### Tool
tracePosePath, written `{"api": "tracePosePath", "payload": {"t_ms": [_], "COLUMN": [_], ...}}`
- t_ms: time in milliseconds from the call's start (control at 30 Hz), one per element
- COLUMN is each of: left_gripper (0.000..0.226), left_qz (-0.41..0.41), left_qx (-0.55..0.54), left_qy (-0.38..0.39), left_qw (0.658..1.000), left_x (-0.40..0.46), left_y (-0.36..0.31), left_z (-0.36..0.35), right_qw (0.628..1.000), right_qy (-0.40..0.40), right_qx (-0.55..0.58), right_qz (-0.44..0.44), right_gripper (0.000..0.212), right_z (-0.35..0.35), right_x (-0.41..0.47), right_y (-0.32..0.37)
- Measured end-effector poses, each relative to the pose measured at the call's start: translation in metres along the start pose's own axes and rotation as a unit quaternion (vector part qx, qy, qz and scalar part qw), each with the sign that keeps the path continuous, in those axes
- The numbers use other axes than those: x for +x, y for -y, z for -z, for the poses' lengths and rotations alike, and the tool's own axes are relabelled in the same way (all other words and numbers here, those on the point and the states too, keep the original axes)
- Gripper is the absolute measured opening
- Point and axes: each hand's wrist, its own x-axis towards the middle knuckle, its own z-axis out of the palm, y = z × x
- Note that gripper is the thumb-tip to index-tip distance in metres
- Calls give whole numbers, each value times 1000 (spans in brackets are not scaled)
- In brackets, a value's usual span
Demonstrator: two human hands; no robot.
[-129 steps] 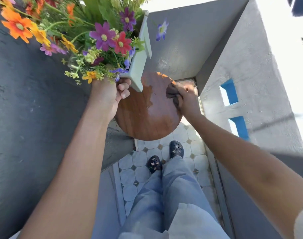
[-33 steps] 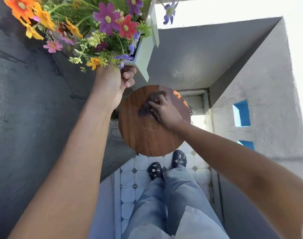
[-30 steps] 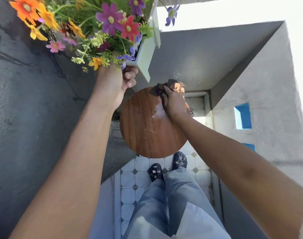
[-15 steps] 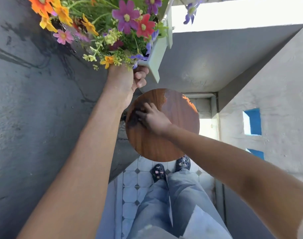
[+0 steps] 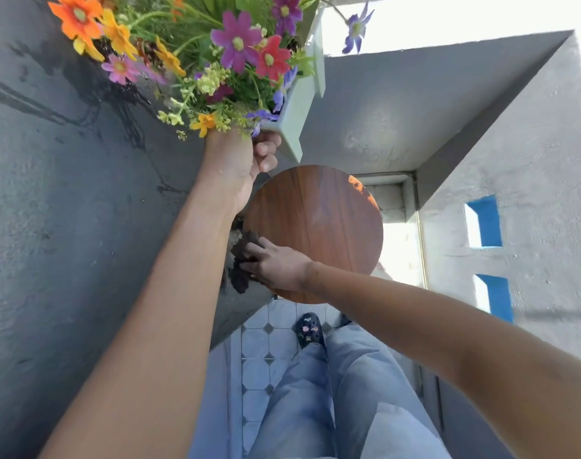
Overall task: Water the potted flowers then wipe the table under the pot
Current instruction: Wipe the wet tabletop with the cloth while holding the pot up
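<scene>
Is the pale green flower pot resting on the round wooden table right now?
No: the left hand holds the pale green flower pot above the round wooden table.

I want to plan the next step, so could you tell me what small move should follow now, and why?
Probably sweep the dark cloth back across the round wooden table. The right hand presses it at the near-left edge, and the left hand holds the flower pot lifted clear.
</scene>
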Motion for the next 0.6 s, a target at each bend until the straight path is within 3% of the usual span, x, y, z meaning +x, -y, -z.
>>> {"api": "tracePosePath", "payload": {"t_ms": [33,100,200,267,333,467,533,600], "left_gripper": [35,34,31,31,32,37,37,36], "left_qz": [-1,-2,2,7,6,-4,-4,0], "left_qx": [2,8,6,7,14,17,17,14], "left_qy": [0,-5,-11,-12,-10,-1,1,1], "left_qw": [1000,1000,1000,1000,1000,1000,1000,1000], "left_x": [-1,-5,-10,-13,-16,-23,-27,-31], "left_y": [1,4,8,11,14,21,26,31], "left_z": [1,3,8,10,12,15,16,17], "right_qw": [1000,990,913,881,897,978,991,992], "right_qy": [-15,-87,-220,-257,-256,-150,-123,-118], "right_qx": [-15,-27,3,11,-7,-19,-15,-5], "right_qz": [-5,-111,-342,-396,-361,-142,-58,-44], "right_gripper": [41,39,35,34,32,33,32,32], "right_z": [4,21,53,56,43,-14,-29,-27], "right_x": [-4,-13,-32,-41,-46,-73,-95,-110], "right_y": [-11,-44,-101,-112,-89,-9,9,1]}}
